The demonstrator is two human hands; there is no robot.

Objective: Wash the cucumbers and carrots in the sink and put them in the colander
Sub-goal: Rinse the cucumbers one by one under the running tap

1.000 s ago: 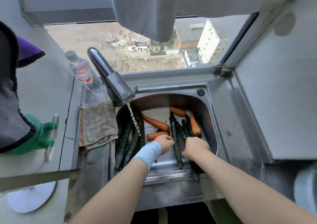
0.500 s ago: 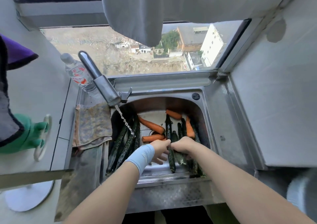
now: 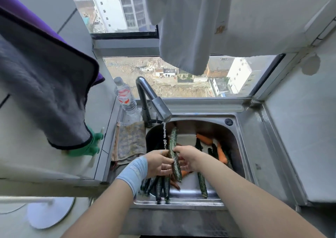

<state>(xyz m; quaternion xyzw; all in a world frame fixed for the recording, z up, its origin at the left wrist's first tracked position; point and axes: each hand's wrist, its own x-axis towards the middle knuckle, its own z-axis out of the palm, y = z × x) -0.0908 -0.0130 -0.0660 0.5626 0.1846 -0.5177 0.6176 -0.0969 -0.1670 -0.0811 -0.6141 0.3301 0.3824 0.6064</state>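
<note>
A long dark green cucumber (image 3: 173, 143) is held above the steel sink (image 3: 238, 146), tilted with its far end beside the thin stream of water from the faucet (image 3: 160, 106). My left hand (image 3: 158, 163), with a light blue wristband, grips the cucumber's middle from the left. My right hand (image 3: 187, 157) holds it from the right. Several more cucumbers (image 3: 160, 185) lie in the basin's near left, another cucumber (image 3: 202, 184) lies near the front, and carrots (image 3: 204, 139) rest at the back right. No colander is in view.
A patterned cloth (image 3: 130, 141) lies on the sink's left rim, with a clear water bottle (image 3: 125, 97) behind it. A green rubber glove (image 3: 91, 146) and a grey towel (image 3: 43, 92) hang at left. A white cloth (image 3: 187, 28) hangs over the window.
Both hands have lifted one cucumber out of the basin and brought it up beside the running water. The camera has tilted up, showing more of the window.
</note>
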